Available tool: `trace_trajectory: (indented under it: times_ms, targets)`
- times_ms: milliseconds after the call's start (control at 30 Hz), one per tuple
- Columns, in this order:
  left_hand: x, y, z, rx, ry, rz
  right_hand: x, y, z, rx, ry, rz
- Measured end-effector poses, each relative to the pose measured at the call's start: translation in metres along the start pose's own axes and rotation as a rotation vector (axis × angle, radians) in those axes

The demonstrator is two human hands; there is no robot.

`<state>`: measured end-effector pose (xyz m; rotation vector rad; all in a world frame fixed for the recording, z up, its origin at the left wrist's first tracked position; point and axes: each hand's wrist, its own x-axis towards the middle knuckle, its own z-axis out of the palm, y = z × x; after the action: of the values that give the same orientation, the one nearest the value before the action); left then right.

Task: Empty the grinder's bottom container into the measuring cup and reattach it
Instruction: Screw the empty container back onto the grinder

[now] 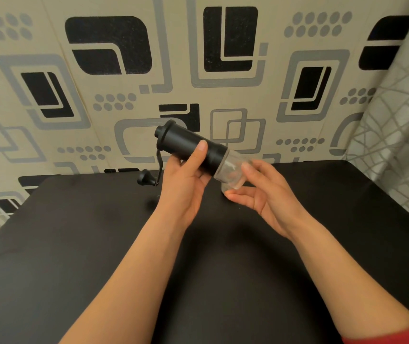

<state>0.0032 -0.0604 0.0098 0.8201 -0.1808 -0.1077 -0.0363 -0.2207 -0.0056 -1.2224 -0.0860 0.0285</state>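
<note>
Centre of the frame: the black grinder [190, 145] is held tilted above the dark desk [74, 244], its crank [157, 167] hanging at left. The left hand [186, 184] has its grip clamped on the body. The right hand [260, 194] has its grip closed loosely on the clear bottom container [233, 172], which sits against the body at lower right. The container looks empty; whether it is being unscrewed or reattached cannot be told. No measuring cup is visible. The next move calls for twisting the container while the body is held steady.
</note>
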Motion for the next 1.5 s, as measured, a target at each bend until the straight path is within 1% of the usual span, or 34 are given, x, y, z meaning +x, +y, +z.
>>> trace_trajectory:
  times_ms: [133,333,633,733,867,1167,1300,1400,1500]
  targets:
    - [-0.0005,0.0001,0.0,0.012,-0.012,0.002,0.0008,-0.0002,0.0,-0.041,0.029,0.01]
    - [-0.0016,0.0013,0.0017,0.028,-0.016,0.002,0.0025,-0.0006,-0.0003,-0.082,0.007,0.057]
    - [-0.0025,0.0,0.0023,0.062,-0.016,-0.001,0.0021,-0.0014,0.0015,-0.049,0.031,0.024]
    - [-0.0027,0.0011,0.002,0.058,-0.011,0.005,0.0012,-0.0017,0.001,-0.026,-0.003,0.014]
    - [-0.0034,0.0019,0.002,0.065,-0.004,0.005,0.0005,-0.0004,-0.0013,-0.057,0.0,-0.018]
    - [-0.0056,0.0023,0.0054,0.079,-0.009,-0.002,0.0033,-0.0009,-0.0005,-0.078,0.028,0.011]
    - [-0.0056,0.0025,0.0052,0.083,0.003,-0.006,0.0027,-0.0011,-0.0003,-0.068,0.015,0.017]
    - [-0.0054,0.0017,0.0043,0.093,0.01,-0.004,0.001,-0.0009,-0.0005,-0.051,-0.008,0.012]
    - [-0.0054,0.0025,0.0047,0.094,0.012,-0.005,0.0003,-0.0005,0.0001,-0.084,0.019,-0.013]
